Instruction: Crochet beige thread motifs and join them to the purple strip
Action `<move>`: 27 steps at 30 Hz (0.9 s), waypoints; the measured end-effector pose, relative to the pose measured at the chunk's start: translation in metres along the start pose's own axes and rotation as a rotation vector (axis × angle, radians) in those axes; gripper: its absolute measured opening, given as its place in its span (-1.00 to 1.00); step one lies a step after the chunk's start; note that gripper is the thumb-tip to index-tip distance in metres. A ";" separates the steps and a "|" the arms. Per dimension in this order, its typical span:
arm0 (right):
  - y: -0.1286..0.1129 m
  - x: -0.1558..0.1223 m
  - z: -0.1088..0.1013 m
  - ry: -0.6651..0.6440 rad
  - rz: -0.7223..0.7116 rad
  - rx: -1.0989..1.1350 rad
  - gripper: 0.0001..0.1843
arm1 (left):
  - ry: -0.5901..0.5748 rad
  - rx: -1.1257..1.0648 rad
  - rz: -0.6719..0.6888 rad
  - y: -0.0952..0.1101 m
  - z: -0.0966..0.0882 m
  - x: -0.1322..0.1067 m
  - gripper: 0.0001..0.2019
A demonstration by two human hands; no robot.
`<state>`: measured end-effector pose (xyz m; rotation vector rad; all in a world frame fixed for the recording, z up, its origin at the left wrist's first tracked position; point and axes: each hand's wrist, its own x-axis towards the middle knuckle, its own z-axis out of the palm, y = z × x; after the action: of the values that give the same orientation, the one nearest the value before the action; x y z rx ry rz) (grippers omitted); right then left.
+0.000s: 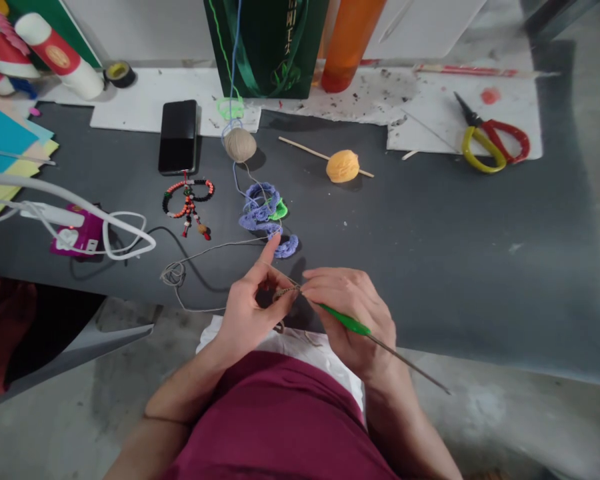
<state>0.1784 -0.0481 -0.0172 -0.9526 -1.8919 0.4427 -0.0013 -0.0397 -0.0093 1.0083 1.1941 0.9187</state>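
Near the table's front edge, my right hand grips a green-handled crochet hook, its long metal shaft sticking out past the wrist. Between the thumb and fingers of my left hand is a small piece of brown crochet work, partly hidden by the fingers. The left index finger points up, with beige yarn running over it. The hook's tip meets the work between both hands. Just beyond lie purple crocheted pieces with a bit of green, and a beige yarn ball.
Beyond are a black phone, a beaded bracelet, a yellow yarn ball on a stick, and scissors. A dark green bag and an orange bottle stand at the back. White cables cross the left side.
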 end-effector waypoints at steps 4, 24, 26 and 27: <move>0.001 -0.005 0.012 0.058 0.003 0.020 -0.69 | 0.008 -0.102 -0.002 -0.001 0.002 -0.001 -0.09; -0.004 -0.021 0.032 0.398 0.230 0.273 -0.72 | -0.082 -0.524 -0.129 -0.007 0.003 0.004 -0.11; -0.004 -0.021 0.031 0.374 0.164 0.222 -0.67 | -0.063 -0.486 -0.098 -0.008 0.002 0.005 -0.11; -0.004 -0.021 0.031 0.367 0.144 0.210 -0.65 | -0.061 -0.475 -0.088 -0.007 0.002 0.005 -0.12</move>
<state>0.1554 -0.0641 -0.0415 -0.9594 -1.4240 0.5037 0.0015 -0.0375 -0.0177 0.5924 0.9018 1.0308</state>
